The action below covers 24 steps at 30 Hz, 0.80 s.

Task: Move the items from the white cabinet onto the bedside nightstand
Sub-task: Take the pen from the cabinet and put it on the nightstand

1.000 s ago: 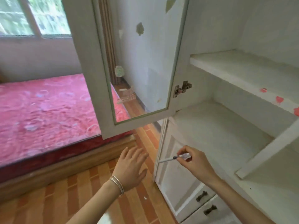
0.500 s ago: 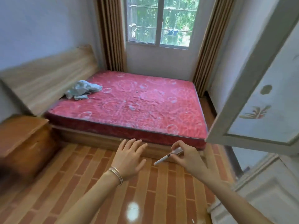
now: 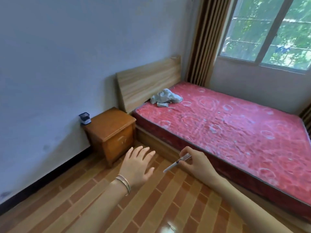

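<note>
One head-worn view only, looking forward and down across the brick-patterned floor [image 3: 134,207]. Right hand [image 3: 196,163] low and central, close to the lens; nightstand [image 3: 110,127] beyond and left of it, bed [image 3: 227,125] beyond and right, window [image 3: 269,31] far above at the upper right.

Crumpled cloth [image 3: 165,97] on red mattress [image 3: 235,125]

Pale blue wall [image 3: 58,47], brick-patterned floor [image 3: 117,207], red-mattress bed [image 3: 235,128], curtained window [image 3: 272,31]
</note>
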Tool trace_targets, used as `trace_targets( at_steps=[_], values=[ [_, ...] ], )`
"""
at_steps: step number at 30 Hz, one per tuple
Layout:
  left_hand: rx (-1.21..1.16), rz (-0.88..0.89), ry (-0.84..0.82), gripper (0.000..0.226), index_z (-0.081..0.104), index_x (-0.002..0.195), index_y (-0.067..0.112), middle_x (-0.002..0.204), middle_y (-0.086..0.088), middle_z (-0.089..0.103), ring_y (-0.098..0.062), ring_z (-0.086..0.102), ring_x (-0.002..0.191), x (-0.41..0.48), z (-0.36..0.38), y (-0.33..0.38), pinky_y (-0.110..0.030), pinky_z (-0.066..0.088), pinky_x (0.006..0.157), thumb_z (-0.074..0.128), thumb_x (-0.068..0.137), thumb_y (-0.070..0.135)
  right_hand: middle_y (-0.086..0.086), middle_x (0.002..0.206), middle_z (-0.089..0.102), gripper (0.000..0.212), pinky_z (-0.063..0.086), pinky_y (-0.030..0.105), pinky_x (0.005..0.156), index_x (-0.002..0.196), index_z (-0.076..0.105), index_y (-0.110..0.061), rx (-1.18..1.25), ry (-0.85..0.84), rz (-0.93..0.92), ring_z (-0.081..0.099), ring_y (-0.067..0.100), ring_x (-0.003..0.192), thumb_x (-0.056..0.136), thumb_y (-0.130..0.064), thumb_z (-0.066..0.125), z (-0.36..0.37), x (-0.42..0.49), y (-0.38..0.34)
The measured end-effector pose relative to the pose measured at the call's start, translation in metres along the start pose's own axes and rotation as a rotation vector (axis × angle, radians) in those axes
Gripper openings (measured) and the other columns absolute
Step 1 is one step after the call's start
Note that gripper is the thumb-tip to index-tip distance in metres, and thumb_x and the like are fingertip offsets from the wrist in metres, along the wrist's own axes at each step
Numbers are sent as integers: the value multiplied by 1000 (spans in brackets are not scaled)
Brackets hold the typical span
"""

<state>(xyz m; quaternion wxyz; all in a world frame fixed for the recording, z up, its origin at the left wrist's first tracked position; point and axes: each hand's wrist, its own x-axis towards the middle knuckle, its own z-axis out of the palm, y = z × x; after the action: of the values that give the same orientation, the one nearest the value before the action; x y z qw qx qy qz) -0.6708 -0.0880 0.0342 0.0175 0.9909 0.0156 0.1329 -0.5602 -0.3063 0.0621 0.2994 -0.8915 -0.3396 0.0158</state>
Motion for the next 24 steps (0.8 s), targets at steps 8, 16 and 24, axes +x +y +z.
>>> trace_targets(
  at_steps=[8, 16, 24],
  values=[
    [14, -255, -48, 54, 65, 115, 24, 114, -1, 66, -25, 61, 106, -17, 24, -105, -48, 49, 89, 38, 77, 50, -15, 78, 63, 18, 50, 32, 63, 81, 53, -33, 25, -183, -142, 58, 1, 75, 79, -27, 70, 73, 112, -41],
    [44, -402, -39, 52, 68, 110, 24, 110, 1, 67, -23, 63, 104, 39, 39, -178, -46, 50, 88, 39, 75, 49, -15, 77, 63, 15, 51, 30, 63, 81, 54, -32, 79, -297, -258, 59, 1, 73, 79, -26, 68, 115, 252, -49],
    [76, -589, -57, 52, 67, 113, 24, 114, 1, 66, -22, 62, 107, 106, 51, -237, -45, 50, 89, 38, 76, 48, -11, 79, 66, 14, 55, 35, 66, 81, 57, -26, 187, -443, -342, 63, 3, 72, 80, -23, 70, 146, 397, -53]
  ],
)
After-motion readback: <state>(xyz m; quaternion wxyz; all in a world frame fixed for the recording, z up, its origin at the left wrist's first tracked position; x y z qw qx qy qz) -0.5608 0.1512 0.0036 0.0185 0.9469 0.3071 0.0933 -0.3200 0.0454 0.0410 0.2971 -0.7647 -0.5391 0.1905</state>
